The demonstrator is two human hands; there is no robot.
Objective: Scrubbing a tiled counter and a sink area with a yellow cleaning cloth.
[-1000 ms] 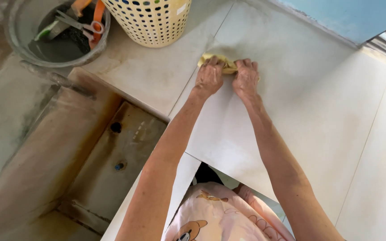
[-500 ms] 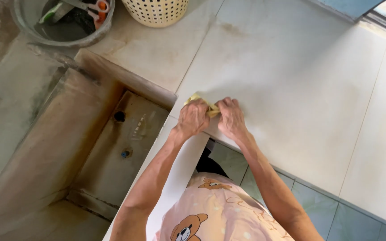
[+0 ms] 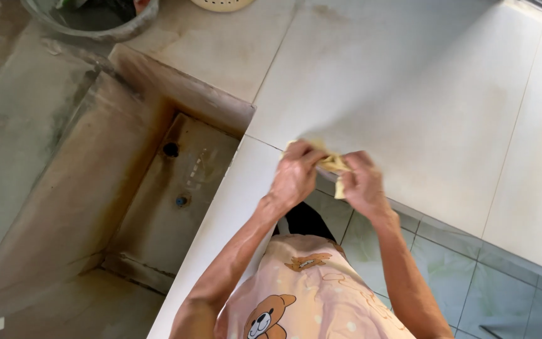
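Both my hands grip a small yellow cloth (image 3: 334,165) at the near edge of a white tiled counter (image 3: 421,107). My left hand (image 3: 296,176) closes over the cloth's left part. On its right part sits my right hand (image 3: 362,185), with a corner of cloth hanging below the fingers. The cloth is bunched and mostly hidden between the hands, just past the counter's front edge.
A stained concrete sink basin (image 3: 170,188) with two drain holes lies to the left, below counter level. A grey metal bowl (image 3: 95,19) and the bottom of a cream perforated basket (image 3: 224,5) stand at the counter's far side. Green floor tiles (image 3: 472,282) show below.
My hands have slid the cloth toward me across the counter, from near the basket to the front edge. The view has shifted, so bowl and basket sit at the top border.
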